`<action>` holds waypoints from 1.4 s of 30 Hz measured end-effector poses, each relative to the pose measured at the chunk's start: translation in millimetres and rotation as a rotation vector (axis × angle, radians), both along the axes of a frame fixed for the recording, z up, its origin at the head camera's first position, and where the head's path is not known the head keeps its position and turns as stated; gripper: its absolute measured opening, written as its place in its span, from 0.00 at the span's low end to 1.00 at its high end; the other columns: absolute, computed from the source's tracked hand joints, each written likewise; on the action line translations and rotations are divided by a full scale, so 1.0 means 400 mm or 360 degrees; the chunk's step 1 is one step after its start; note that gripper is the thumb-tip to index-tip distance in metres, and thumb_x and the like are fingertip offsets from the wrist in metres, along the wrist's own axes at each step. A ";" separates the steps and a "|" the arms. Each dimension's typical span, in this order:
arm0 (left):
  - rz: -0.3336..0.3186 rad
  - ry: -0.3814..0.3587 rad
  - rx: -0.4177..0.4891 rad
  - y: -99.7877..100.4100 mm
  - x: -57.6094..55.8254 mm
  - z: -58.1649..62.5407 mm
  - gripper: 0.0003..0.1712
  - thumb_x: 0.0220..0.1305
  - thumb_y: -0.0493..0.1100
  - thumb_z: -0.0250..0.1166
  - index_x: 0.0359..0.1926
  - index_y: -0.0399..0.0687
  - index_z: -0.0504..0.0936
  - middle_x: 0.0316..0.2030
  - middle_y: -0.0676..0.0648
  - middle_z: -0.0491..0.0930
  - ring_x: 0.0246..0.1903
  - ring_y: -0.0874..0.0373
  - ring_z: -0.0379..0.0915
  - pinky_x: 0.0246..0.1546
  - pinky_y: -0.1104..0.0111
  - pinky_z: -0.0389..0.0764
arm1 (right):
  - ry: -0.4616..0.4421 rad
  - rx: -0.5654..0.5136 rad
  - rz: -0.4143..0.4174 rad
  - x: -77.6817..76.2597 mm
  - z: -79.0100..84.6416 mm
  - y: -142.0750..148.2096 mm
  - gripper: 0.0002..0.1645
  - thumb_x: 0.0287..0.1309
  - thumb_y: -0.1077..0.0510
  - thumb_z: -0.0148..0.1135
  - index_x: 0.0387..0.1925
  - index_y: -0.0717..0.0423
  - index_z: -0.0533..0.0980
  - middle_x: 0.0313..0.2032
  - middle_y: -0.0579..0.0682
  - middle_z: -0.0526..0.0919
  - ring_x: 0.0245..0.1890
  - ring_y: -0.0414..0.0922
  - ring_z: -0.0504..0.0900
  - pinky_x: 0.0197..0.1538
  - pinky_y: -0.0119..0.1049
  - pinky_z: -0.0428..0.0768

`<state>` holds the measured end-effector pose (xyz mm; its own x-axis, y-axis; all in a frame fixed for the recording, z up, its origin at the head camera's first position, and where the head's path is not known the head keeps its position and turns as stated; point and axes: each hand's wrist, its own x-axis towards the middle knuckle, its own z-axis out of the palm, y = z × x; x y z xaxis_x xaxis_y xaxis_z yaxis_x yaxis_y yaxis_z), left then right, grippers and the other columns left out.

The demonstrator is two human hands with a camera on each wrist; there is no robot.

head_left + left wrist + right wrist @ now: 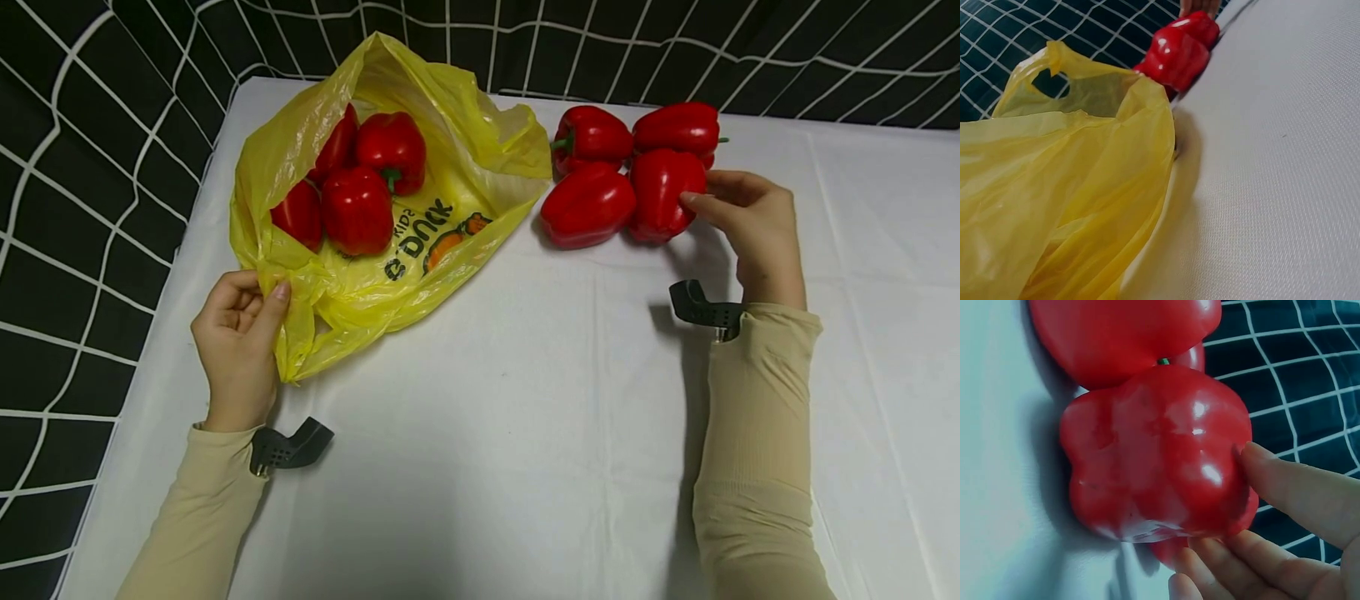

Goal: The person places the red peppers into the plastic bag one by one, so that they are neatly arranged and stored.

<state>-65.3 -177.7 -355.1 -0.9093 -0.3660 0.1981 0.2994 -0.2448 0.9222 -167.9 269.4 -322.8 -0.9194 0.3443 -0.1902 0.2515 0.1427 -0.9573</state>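
Bag (450,108): it lies on the white desk (487,417), toward the person's left, with the mouth spread wide; at least four bag peppers (357,212) sit inside, near its left wall.

Left grip (240,342): thumb and fingers pinch the near left corner of the bag; only thin plastic is between them.

Right grip (757,225): it is spread about as wide as one pepper and has hold of the near right pepper (666,200) by its end, thumb on one side, fingers curled at the other.

Near right pepper: it is to the right of the bag, in a close group, and touches its neighbours; whether it has left the desk, I cannot tell.

Other three (588,206): they rest on the desk beside it, with nobody's fingers on them.

Step in hand: in my judgement, it is taking this pepper out of the group.

Good hold: the skin is glossy and may slip, so the fingers should reach further under the body before they carry weight.

Good lift: straight up first, then sideways, because a sideways pull could roll the neighbours.

Bag corner: better a light, steady pinch; a hard pull could tear the plastic or disturb the bag peppers.
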 end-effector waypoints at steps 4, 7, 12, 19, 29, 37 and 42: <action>-0.0001 -0.0011 -0.0004 0.000 0.001 0.001 0.06 0.56 0.27 0.64 0.36 0.34 0.79 0.31 0.40 0.77 0.31 0.56 0.77 0.36 0.74 0.80 | -0.0010 -0.0020 0.0020 -0.001 -0.006 0.001 0.29 0.46 0.56 0.74 0.50 0.61 0.75 0.35 0.43 0.79 0.37 0.39 0.75 0.37 0.23 0.76; -0.0002 -0.0014 -0.0005 0.000 0.001 0.002 0.06 0.56 0.27 0.65 0.36 0.34 0.79 0.31 0.40 0.78 0.31 0.56 0.77 0.36 0.74 0.80 | -0.0037 -0.0049 0.0034 -0.003 -0.010 0.002 0.30 0.46 0.55 0.74 0.51 0.61 0.74 0.36 0.44 0.79 0.37 0.40 0.74 0.36 0.23 0.77; -0.0003 -0.0016 -0.0019 -0.001 0.002 0.002 0.06 0.56 0.27 0.64 0.36 0.35 0.79 0.31 0.40 0.78 0.31 0.56 0.77 0.36 0.74 0.80 | -0.0090 -0.0053 0.0063 -0.006 -0.014 0.002 0.31 0.46 0.53 0.74 0.51 0.60 0.73 0.37 0.44 0.78 0.37 0.39 0.74 0.36 0.22 0.77; -0.0013 0.0006 -0.0016 -0.001 0.001 0.000 0.06 0.56 0.25 0.63 0.36 0.34 0.79 0.31 0.41 0.77 0.31 0.56 0.77 0.35 0.75 0.80 | -0.0083 -0.0103 0.0074 -0.004 -0.016 0.000 0.27 0.47 0.54 0.73 0.47 0.60 0.74 0.35 0.44 0.79 0.34 0.39 0.75 0.36 0.24 0.75; -0.0009 -0.0001 -0.0029 -0.001 0.001 -0.001 0.09 0.56 0.22 0.60 0.36 0.34 0.79 0.31 0.42 0.78 0.30 0.56 0.77 0.35 0.75 0.80 | -0.0038 -0.0186 0.0084 -0.004 -0.014 -0.003 0.22 0.47 0.58 0.73 0.45 0.57 0.76 0.37 0.45 0.79 0.36 0.40 0.75 0.36 0.24 0.77; -0.0016 -0.0006 -0.0018 0.000 0.001 -0.001 0.06 0.56 0.27 0.65 0.36 0.34 0.79 0.31 0.40 0.77 0.31 0.56 0.77 0.35 0.74 0.80 | -0.0045 -0.0037 0.0185 -0.007 -0.012 -0.008 0.31 0.50 0.56 0.71 0.55 0.60 0.72 0.42 0.45 0.76 0.42 0.41 0.72 0.38 0.23 0.76; -0.0019 -0.0003 -0.0021 0.000 0.000 -0.002 0.06 0.56 0.26 0.63 0.36 0.34 0.79 0.31 0.40 0.77 0.31 0.56 0.77 0.35 0.75 0.80 | -0.0179 0.0315 0.0294 -0.015 -0.011 -0.023 0.43 0.51 0.48 0.69 0.66 0.55 0.63 0.55 0.50 0.71 0.49 0.41 0.68 0.49 0.29 0.74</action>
<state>-65.1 -177.6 -355.9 -0.9140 -0.3524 0.2010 0.2948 -0.2363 0.9259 -173.8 260.3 -327.0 -0.9469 0.2137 -0.2404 0.3070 0.3770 -0.8739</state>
